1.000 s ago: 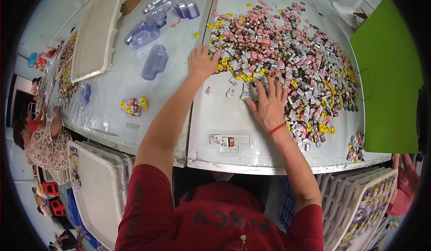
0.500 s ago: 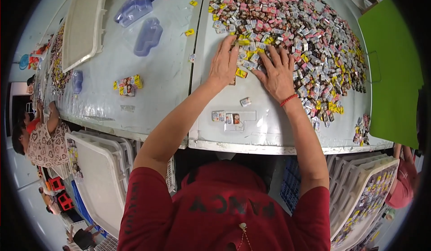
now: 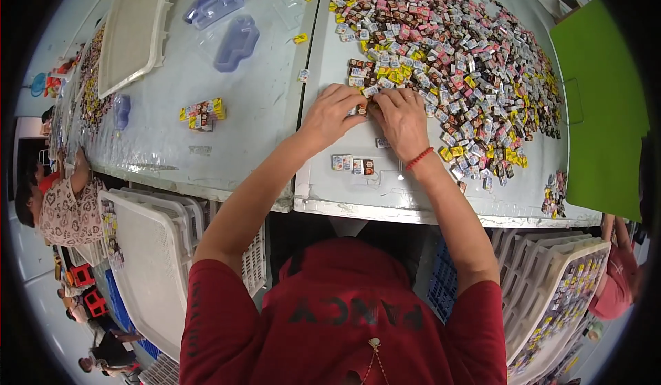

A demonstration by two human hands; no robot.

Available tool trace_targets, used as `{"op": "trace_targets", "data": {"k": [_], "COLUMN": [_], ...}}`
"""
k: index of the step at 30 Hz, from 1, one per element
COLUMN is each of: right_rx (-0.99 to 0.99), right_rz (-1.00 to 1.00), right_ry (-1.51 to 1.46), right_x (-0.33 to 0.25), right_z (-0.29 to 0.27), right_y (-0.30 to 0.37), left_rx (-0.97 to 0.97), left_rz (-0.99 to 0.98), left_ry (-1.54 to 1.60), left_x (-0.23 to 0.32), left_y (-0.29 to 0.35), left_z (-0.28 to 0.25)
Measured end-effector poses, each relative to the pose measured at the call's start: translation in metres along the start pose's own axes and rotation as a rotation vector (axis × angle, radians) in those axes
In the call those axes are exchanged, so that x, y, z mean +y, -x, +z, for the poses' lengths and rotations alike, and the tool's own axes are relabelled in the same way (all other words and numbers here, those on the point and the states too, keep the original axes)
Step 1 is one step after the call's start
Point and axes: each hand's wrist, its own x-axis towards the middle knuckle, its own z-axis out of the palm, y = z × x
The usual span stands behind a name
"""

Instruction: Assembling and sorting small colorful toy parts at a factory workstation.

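Note:
A wide pile of small printed blocks (image 3: pixel 441 48), coloured pink, brown, white and yellow, covers the far part of the table. At its near edge my left hand (image 3: pixel 333 118) is closed, thumb and fingers pinching a small brown-and-white block (image 3: pixel 359 109). Close against it, my right hand (image 3: pixel 402 122) curls its fingers down among the blocks; what lies under them is mostly hidden. Another small block (image 3: pixel 382 142) shows beside the right palm. Nearer to me, a short row of blocks (image 3: pixel 352 164) lies at a faint outlined shape on the tabletop.
Left of the table seam are a block stack (image 3: pixel 202 114), purple plastic trays (image 3: pixel 237 44) and a white tray (image 3: pixel 138 34). Stacked crates stand below the table edge at left (image 3: pixel 148 261) and right (image 3: pixel 558 295). A green panel (image 3: pixel 597 110) borders the right side. People work at far left.
Both hands have come nearer to me and closer together, their spread fingers now curled in. Blocks at the pile's near edge have shifted. The whole view has tilted slightly.

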Motion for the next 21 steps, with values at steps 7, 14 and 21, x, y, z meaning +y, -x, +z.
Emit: {"op": "trace_targets", "data": {"k": [7,14,21], "right_rx": [-0.054,-0.175,-0.312], "right_rz": [0.08,0.006,-0.089], "right_ry": [0.008,-0.066,-0.039], "right_x": [-0.003,0.019,0.026], "right_z": [-0.016,-0.036,-0.024], "right_y": [0.016,0.018,0.0], "left_rx": [0.033,0.036,-0.016], "left_rz": [0.103,0.097,0.035], "left_ry": [-0.035,0.044,0.032], "left_x": [-0.006,0.01,0.013], "left_y": [0.007,0.008,0.004], "left_z": [0.003,-0.001,0.005]}}
